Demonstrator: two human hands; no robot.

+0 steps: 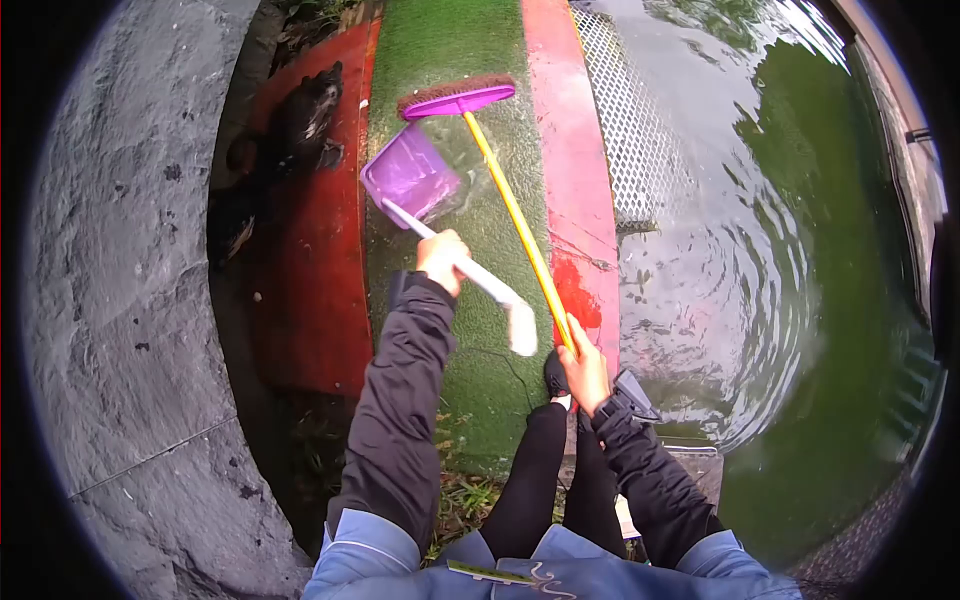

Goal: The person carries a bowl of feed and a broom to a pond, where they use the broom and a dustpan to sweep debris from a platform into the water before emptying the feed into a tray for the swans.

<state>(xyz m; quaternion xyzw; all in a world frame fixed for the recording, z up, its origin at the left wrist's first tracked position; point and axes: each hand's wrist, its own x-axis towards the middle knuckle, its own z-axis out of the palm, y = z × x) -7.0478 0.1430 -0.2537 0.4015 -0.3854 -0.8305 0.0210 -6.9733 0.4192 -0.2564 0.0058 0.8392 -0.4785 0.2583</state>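
My left hand (443, 262) is closed around the white handle of a purple dustpan (410, 178), which is tilted over the green turf strip (450, 40). A clear, shiny patch like water shows on the turf beside the pan's right edge. My right hand (585, 365) grips the yellow handle of a push broom (518, 215). Its purple head with brown bristles lies across the turf, just beyond the dustpan. The lower end of the broom handle is hidden by my right hand.
Rippling green water (740, 330) borders the walkway on the right, with a white lattice panel (625, 120) at its edge. Red boards (570, 130) flank the turf; one has a wet patch. Grey stone (140, 250) rises at left, near a dark shape (300, 115) I cannot make out.
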